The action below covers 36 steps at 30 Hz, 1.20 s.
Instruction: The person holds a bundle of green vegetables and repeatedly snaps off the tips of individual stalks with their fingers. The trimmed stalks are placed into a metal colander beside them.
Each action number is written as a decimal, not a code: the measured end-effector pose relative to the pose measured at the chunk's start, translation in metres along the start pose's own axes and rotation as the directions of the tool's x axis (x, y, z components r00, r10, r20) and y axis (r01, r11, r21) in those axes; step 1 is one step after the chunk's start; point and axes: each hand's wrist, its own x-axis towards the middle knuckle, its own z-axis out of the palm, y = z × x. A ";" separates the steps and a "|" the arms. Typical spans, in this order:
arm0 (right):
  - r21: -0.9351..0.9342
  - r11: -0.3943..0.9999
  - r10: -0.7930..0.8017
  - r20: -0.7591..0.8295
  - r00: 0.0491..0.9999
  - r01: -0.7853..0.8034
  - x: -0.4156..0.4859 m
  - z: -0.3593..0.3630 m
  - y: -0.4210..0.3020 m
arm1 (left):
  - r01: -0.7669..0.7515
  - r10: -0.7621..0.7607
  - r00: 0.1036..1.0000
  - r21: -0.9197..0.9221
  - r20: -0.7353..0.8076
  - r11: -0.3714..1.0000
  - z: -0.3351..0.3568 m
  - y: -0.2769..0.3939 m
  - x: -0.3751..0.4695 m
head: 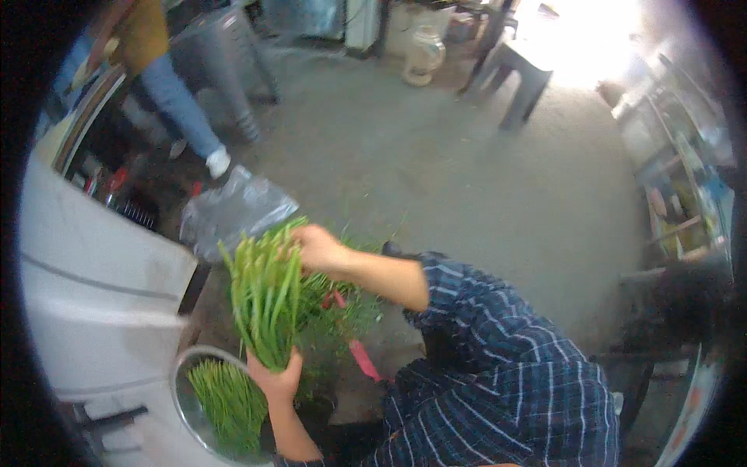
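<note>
My left hand (pixel 274 376) is wrapped around the lower part of a thick bunch of long green vegetable stalks (pixel 265 298), which stands nearly upright in front of me. At the bunch's upper right side, my right hand (pixel 318 250) has its fingers on the stalks; the fingertips are blurred and partly hidden. A round metal basin (pixel 178 388) sits just left of my left forearm. More green stalks (pixel 227 403) lie in it side by side. Loose greens (pixel 344 315) are heaped on the floor under my right forearm.
Pink strips (pixel 365 359) lie by the loose greens. Beyond the bunch is a clear plastic bag (pixel 239 207). A white panel (pixel 111 280) borders the left. A person in jeans (pixel 175 99) stands at upper left. Farther off are a plastic stool (pixel 510 76) and a shelf rack (pixel 677 198).
</note>
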 end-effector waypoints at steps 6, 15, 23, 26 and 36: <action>0.542 0.830 0.150 0.005 0.989 -0.129 0.015 0.002 0.008 | 0.307 -0.329 0.944 -0.313 -0.019 0.899 0.012 -0.008 0.006; 0.095 0.967 -0.198 -0.304 0.932 0.237 -0.007 -0.029 -0.034 | 0.396 -0.398 0.911 -0.488 0.105 0.778 -0.012 0.002 -0.007; -0.539 0.596 -0.490 0.344 0.801 0.595 -0.053 0.014 -0.038 | 0.395 -0.383 0.904 -0.708 0.188 0.585 -0.047 0.023 -0.021; -0.304 0.897 -0.246 0.261 0.933 0.322 -0.056 0.018 -0.042 | 0.372 -0.343 0.919 -0.713 0.194 0.594 -0.044 0.020 -0.021; 0.360 0.891 -0.195 -0.248 0.949 0.277 -0.033 0.022 -0.055 | 0.439 -0.327 0.896 -0.700 0.299 0.564 -0.040 0.017 -0.021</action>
